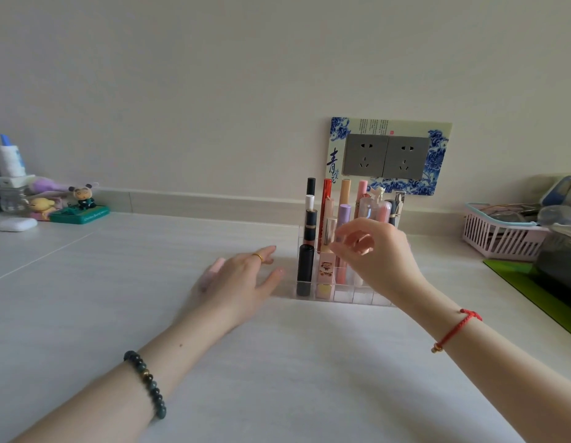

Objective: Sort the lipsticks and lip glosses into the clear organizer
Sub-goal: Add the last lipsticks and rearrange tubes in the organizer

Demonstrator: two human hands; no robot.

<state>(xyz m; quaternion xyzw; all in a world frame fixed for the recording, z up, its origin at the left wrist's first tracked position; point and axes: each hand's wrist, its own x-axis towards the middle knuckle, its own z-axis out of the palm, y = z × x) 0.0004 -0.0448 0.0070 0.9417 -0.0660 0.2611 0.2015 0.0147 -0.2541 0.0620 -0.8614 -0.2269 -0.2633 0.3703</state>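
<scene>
At the far left, against the wall, stands a cluster of small toys and bottles (38,199), with a white rounded earbud case (16,224) lying on the pale wood-grain tabletop (150,251) in front of them; none of it belongs to the sorting.

Moving right, the left hand (239,279) lies low over the tabletop, palm down, fingers spread and empty, a gold ring on one finger. Its fingertips reach just beside the left wall of the clear acrylic gridded organizer (312,295).

The organizer sits in the middle of the tabletop, close to the wall. Its cells hold the lipsticks and lip glosses (344,193) upright, long axes vertical: black tubes on the left, a red one, then peach, pink and lilac tubes further right.

The right hand (373,251) hovers in front of the organizer's right half, fingers loosely curled and apart, gripping nothing I can make out. It is the nearer hand to the tubes, which rise directly beyond and below its fingertips, so any further adjustment would likely come straight down from above.

No loose tubes show on the tabletop, so the sorting looks nearly or fully complete.

At the far right sits a pink slatted plastic basket (501,238).
</scene>
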